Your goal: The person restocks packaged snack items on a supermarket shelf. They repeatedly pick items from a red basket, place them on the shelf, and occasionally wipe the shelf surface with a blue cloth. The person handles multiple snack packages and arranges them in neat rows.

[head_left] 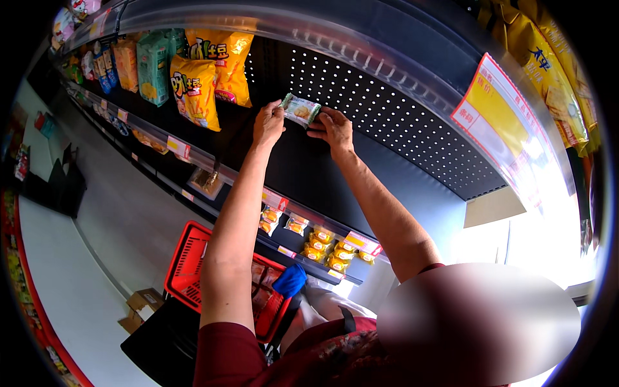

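Both my arms reach forward over a black shelf board (290,168). Between my hands is a small wrapped snack packet (300,110), pale green and white with a clear-looking middle. My left hand (268,122) pinches its left end. At the right end, my right hand (334,129) has its fingers closed on the packet's edge. To the left of my left hand stand yellow chip bags (195,93), one leaning in front of another. Behind the packet rises the shelf's perforated black back panel (387,116).
A red shopping basket (187,264) with packets and a blue cloth (290,280) is below my left arm. Small yellow-wrapped cakes (319,242) fill part of the lower shelf. A price sign (496,103) hangs at the upper right. A cardboard box (143,303) lies on the floor.
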`<state>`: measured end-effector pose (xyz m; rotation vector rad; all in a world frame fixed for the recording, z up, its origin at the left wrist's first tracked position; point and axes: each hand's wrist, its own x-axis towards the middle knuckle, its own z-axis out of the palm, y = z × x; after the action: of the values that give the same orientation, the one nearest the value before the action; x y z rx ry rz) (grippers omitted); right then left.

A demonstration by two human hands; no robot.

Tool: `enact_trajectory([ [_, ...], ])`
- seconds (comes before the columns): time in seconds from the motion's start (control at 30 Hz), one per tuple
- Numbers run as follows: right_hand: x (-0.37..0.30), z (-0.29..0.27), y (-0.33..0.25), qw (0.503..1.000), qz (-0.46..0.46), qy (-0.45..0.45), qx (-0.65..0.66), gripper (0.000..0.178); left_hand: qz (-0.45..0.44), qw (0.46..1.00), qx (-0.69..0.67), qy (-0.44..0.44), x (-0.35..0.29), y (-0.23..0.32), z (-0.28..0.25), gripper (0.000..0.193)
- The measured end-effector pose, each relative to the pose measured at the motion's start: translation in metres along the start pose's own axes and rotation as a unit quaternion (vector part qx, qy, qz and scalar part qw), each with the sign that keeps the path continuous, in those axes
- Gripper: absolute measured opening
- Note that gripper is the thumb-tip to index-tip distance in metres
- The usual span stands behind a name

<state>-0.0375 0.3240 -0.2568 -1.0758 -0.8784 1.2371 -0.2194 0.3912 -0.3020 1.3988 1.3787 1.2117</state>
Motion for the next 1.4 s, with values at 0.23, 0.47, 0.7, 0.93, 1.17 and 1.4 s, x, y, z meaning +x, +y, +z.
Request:
enact_trajectory([
  [0.23,0.003,0.001,0.009,0.998,-0.031,0.011,-0.048,0.034,-0.022,0.997,-0.063,-0.046,-0.014,0.023,-0.008,0.037],
  [0.47,0.003,0.002,0.01,0.996,-0.033,0.003,-0.078,0.03,-0.026,0.996,-0.067,-0.045,-0.012,0.023,-0.009,0.035],
  [0.7,-0.001,0.004,0.005,0.994,-0.046,0.007,-0.1,0.029,-0.036,0.997,-0.05,-0.042,-0.014,0.027,-0.006,0.033],
  [0.93,0.0,0.005,0.006,0.993,-0.049,0.008,-0.104,0.031,-0.01,0.998,-0.044,-0.033,-0.015,0.025,-0.005,0.032],
  [1.17,-0.002,0.005,0.005,0.992,-0.05,0.004,-0.119,0.031,-0.042,0.998,-0.021,-0.052,-0.016,0.028,-0.007,0.034],
  [1.4,-0.007,0.006,0.003,0.995,-0.05,0.025,-0.084,0.037,-0.028,0.996,-0.088,-0.013,-0.017,0.024,-0.005,0.033],
])
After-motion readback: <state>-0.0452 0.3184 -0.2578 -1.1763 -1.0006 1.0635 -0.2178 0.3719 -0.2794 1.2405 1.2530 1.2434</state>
